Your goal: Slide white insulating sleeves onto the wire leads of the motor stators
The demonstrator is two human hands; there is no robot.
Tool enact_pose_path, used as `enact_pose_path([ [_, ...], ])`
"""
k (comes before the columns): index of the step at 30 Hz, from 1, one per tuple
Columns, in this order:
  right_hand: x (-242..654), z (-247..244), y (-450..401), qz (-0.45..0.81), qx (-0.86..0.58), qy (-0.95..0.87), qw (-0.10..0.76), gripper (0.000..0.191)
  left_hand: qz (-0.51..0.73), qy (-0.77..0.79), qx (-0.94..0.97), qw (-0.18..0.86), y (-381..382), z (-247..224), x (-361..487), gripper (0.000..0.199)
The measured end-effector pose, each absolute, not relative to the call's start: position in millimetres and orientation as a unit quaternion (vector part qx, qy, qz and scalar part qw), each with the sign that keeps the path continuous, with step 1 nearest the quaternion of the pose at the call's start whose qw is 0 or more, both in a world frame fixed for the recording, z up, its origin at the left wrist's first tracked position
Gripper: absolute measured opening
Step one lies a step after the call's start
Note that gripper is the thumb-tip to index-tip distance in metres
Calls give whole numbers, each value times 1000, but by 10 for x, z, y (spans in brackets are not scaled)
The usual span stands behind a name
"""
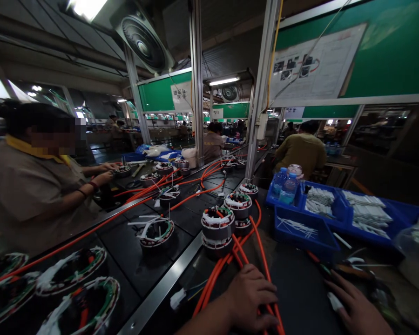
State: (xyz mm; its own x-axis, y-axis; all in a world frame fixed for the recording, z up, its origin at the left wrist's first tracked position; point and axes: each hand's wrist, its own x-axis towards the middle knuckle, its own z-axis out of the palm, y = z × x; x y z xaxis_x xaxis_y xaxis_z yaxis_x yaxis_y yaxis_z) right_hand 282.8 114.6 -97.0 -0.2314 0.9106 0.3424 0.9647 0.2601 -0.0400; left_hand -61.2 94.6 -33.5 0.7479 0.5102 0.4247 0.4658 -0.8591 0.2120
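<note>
My left hand (249, 295) lies over a bundle of orange cables (212, 281) at the near edge of the bench, its fingers curled around them. To the right, my right hand (358, 304) has its fingers apart and holds nothing I can see; something white wraps one fingertip. Just beyond its fingers lies a dark tool with red and green on it (319, 265), partly in shadow. The cables run up to stacked ring-shaped motor stators (217, 228) with white lacing and inner wiring. A white connector (178, 298) on thin wires sits left of my left hand.
Several stators (157, 232) stand along the black conveyor line, bordered by a metal rail (167, 284). Blue bins (302, 228) at right hold white sleeves and bottles. A plastic bag (417, 246) is at far right. A co-worker (38, 186) handles a stator across the line.
</note>
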Motion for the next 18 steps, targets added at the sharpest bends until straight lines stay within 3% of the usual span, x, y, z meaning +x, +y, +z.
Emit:
enact_pose_path([
  [18, 2847, -1011, 1195, -76, -608, -779, 128, 49, 263, 251, 931, 28, 952, -416, -661, 39],
])
